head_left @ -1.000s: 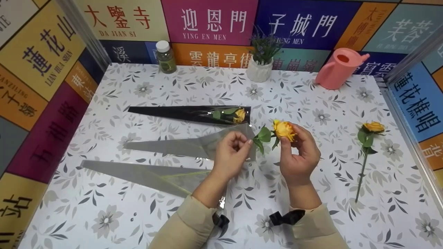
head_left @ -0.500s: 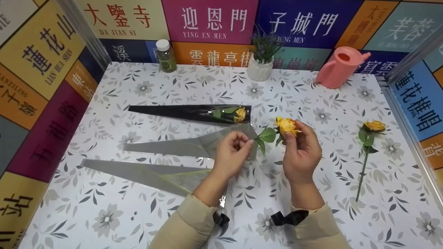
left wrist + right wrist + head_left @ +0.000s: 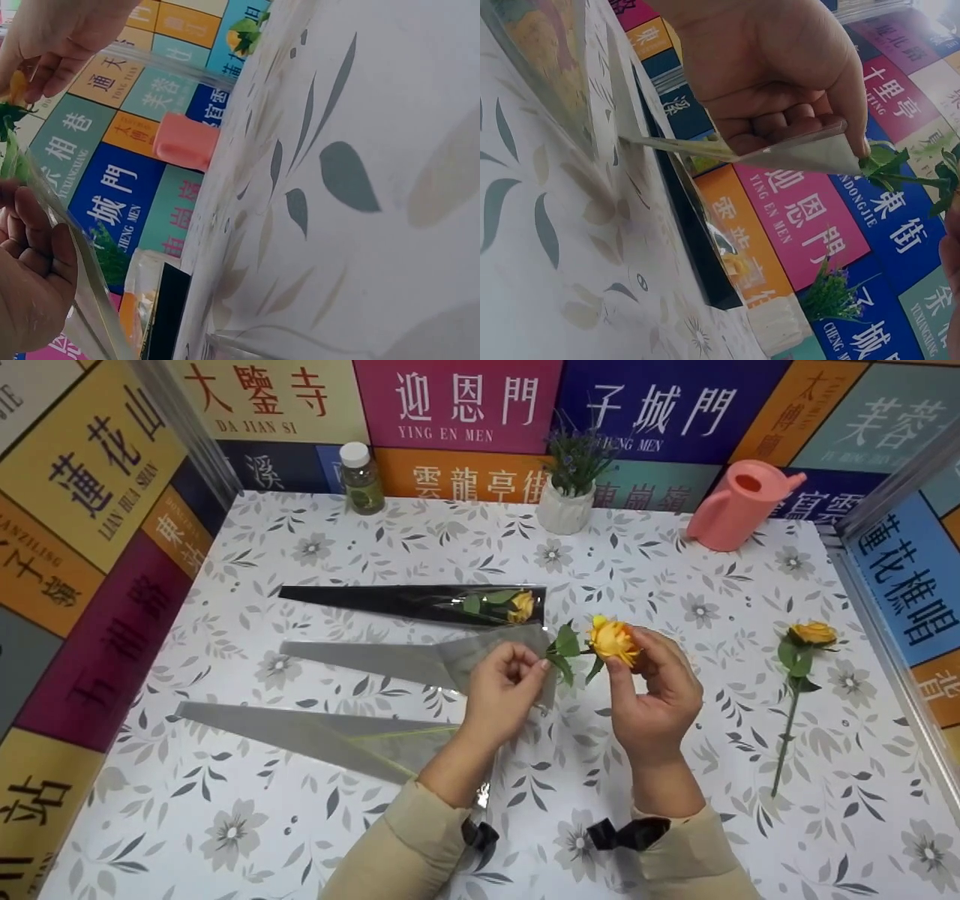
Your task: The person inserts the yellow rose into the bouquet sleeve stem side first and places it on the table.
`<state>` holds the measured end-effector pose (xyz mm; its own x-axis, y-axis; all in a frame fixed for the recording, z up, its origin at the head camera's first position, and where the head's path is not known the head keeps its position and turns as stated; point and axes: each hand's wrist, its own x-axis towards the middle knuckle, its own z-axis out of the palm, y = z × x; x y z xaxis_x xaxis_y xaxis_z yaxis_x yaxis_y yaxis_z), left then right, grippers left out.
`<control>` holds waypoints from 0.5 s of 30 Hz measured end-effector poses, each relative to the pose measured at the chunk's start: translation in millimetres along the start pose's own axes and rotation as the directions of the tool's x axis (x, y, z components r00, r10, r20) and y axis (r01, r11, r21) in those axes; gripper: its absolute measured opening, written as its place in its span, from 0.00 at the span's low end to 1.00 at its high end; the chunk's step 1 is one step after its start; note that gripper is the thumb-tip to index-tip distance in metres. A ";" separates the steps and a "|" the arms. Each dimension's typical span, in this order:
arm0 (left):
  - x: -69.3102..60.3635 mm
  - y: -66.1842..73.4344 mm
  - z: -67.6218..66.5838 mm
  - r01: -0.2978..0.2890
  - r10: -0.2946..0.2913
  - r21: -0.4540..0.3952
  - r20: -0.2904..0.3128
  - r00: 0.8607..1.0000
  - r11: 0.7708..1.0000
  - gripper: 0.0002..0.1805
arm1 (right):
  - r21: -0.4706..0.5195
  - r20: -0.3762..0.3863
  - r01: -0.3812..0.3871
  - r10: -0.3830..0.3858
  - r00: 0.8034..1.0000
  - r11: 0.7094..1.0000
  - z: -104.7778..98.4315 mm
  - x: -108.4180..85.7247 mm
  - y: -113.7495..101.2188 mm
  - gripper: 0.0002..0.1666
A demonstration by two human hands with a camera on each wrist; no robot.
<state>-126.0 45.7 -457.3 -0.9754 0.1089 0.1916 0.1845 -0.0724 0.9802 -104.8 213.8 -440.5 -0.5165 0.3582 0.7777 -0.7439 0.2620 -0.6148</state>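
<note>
My right hand (image 3: 656,690) holds a yellow rose (image 3: 613,641) by its bloom, fingertips and thumb on the petals. The rose's green leaves (image 3: 566,641) stand just beyond my left hand (image 3: 504,690). That hand grips the wide end of a clear flower sleeve (image 3: 367,660), whose narrow tail points left. In the right wrist view, the rose's stem enters the mouth of the sleeve (image 3: 810,154) beside my left thumb. Whether the left fingers also pinch the stem is hidden. The left wrist view shows the stem inside the sleeve (image 3: 90,300).
Behind lies a black-backed sleeve (image 3: 390,604) with a yellow rose in it. Nearer is another clear sleeve (image 3: 300,739), partly under the left forearm. A second loose rose (image 3: 795,675) lies right. A lidded jar (image 3: 362,484), a potted plant (image 3: 566,502) and a pink watering can (image 3: 739,506) stand behind.
The held sleeve's tail has swung away from me, toward the black-backed one. My right hand moved slightly right with the bloom, then the bloom tipped back left. The left hand stays nearly still.
</note>
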 end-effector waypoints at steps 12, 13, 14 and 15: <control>-0.5 3.3 -0.2 -0.034 0.033 -0.038 -0.033 0.999 0.999 0.07 | -0.012 0.184 0.038 -0.035 0.982 0.999 -5.0 0.2 2.5 0.17; -0.7 3.9 -0.2 -0.028 0.026 -0.035 -0.036 0.999 0.999 0.07 | -0.014 0.182 0.041 -0.038 0.983 0.999 -4.6 -0.3 2.9 0.17; -0.9 4.6 -0.2 -0.022 0.020 -0.032 -0.039 0.999 0.999 0.07 | -0.018 0.181 0.045 -0.041 0.983 0.999 -4.2 -0.9 3.4 0.17; -1.0 5.3 -0.1 -0.020 0.019 -0.028 -0.043 0.999 0.999 0.07 | -0.024 0.181 0.051 -0.046 0.982 0.998 -3.9 -1.4 3.9 0.18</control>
<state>-124.0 45.0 -452.3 -0.9761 0.0649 0.2074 0.2002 -0.1027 0.9744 -105.4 217.7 -444.5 -0.5499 0.1773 0.8162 -0.7590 0.3018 -0.5769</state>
